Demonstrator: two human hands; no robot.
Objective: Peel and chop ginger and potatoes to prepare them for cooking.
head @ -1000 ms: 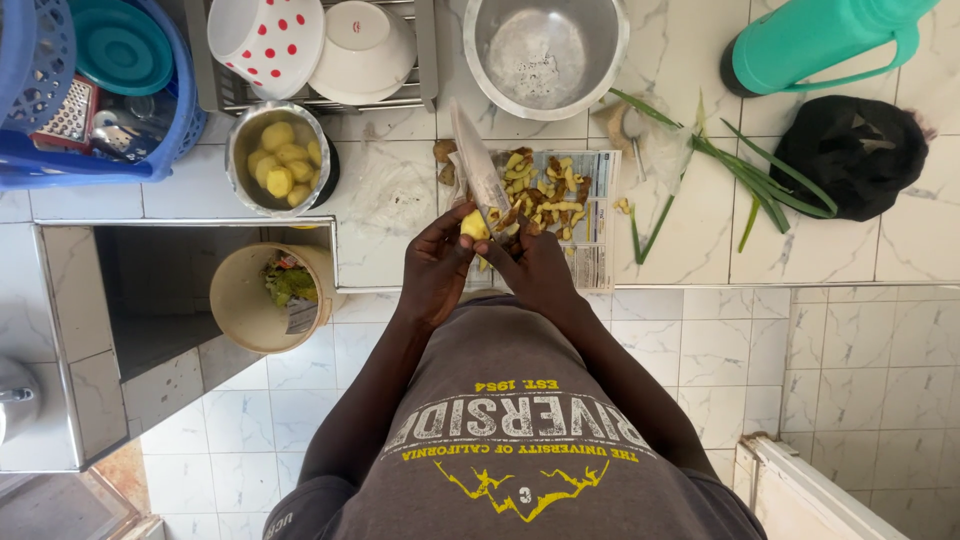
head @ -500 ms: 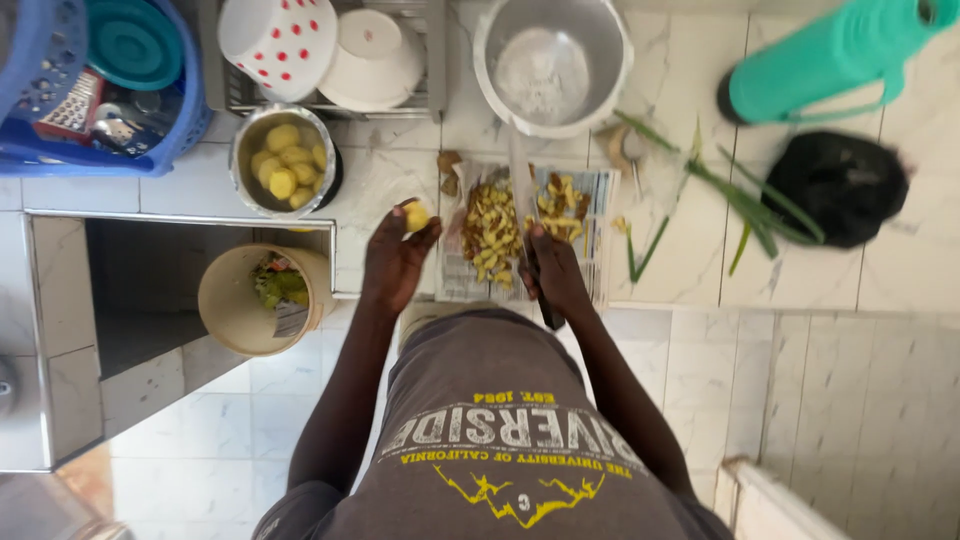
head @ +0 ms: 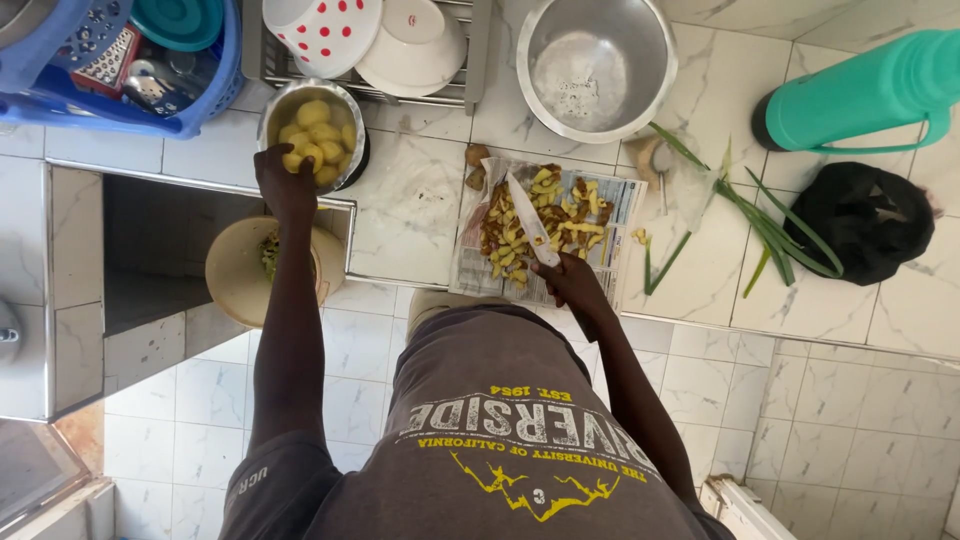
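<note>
I see my left hand stretched out to the steel bowl of peeled yellow potatoes, fingers resting at the bowl's near rim; whether they are closed on a potato I cannot tell. My right hand is clamped on the handle of a knife, whose blade lies angled over the heap of peelings on the sheet of newspaper. The two hands are well apart, the newspaper lying to the right of the steel bowl on the marble desk. Just below the bowl, beyond the desk edge, a beige bucket with green scraps sits lower down. Behind the bowl stands a dish rack with a white red-dotted bowl and a plain white one. Further right of the steel bowl are a large empty metal basin, spring onions, a black bag and a teal flask. A blue basket sits to the bowl's left.
</note>
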